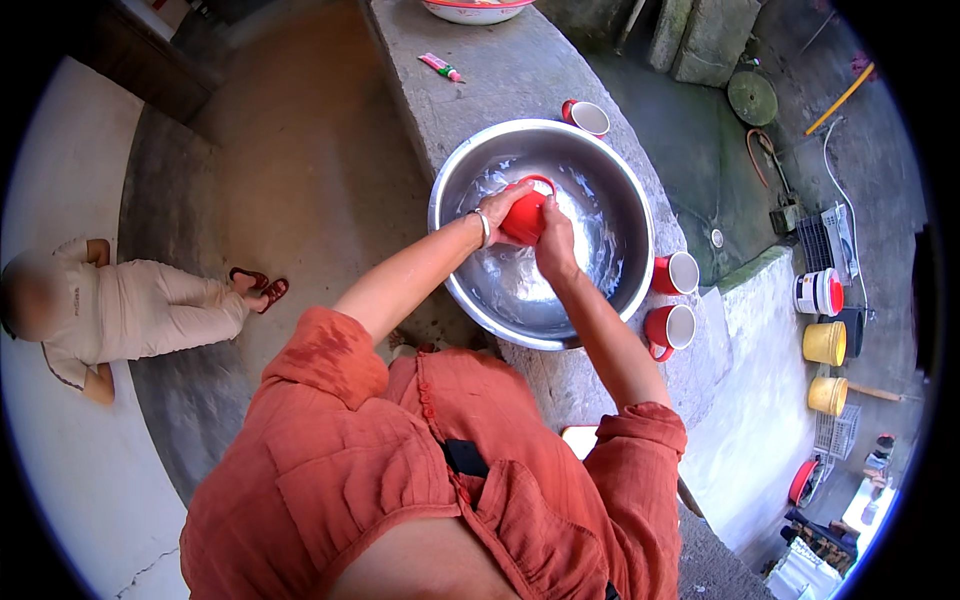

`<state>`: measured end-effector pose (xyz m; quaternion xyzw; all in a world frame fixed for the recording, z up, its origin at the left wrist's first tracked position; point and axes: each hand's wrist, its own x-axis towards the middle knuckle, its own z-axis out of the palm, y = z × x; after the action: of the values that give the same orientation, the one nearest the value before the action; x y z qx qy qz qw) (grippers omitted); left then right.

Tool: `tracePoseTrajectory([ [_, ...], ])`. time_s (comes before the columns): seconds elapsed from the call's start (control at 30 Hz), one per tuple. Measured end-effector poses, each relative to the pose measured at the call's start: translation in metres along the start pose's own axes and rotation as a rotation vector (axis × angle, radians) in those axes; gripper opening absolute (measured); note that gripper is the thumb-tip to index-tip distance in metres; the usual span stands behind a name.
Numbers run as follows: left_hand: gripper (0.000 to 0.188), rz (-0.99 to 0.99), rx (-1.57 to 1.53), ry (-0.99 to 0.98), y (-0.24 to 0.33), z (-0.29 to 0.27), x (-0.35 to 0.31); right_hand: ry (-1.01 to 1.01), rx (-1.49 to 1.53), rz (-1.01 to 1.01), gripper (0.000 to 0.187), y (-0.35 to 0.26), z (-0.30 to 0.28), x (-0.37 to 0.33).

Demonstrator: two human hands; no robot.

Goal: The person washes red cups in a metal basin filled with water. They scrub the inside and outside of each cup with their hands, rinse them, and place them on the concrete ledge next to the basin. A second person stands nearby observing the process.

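Both my hands are closed around a red mug (524,216), held inside a large steel basin (446,262) with water in its bottom. My left hand (500,212), a bracelet at its wrist, grips the mug from the left side. On the other side my right hand (556,242) presses against it, fingers partly hidden by the mug. Three more red mugs with white insides stand beside the basin: one mug (590,118) past the far rim, a second mug (682,273) at the right, and a third mug (678,327) just nearer.
The basin rests on a grey concrete ledge (480,85). A green-and-red tube (440,67) and a patterned bowl (476,10) lie farther along it. At the left a person (130,300) stands by the wall. Yellow buckets (825,343) and a white tub (815,292) stand low at the right.
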<state>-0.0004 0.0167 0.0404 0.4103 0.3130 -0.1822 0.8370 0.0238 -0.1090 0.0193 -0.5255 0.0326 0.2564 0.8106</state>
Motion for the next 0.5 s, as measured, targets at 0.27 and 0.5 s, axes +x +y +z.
tracePoseTrajectory([
  [0.27, 0.063, 0.715, 0.656, 0.448, 0.029, 0.002, -0.018, -0.289, -1.460, -0.788, 0.025, -0.026, -0.031, -0.037],
  [0.5, 0.059, 1.178, 0.715, 0.406, 0.048, 0.022, -0.056, -0.113, -0.662, -0.347, 0.047, -0.028, -0.004, -0.043],
])
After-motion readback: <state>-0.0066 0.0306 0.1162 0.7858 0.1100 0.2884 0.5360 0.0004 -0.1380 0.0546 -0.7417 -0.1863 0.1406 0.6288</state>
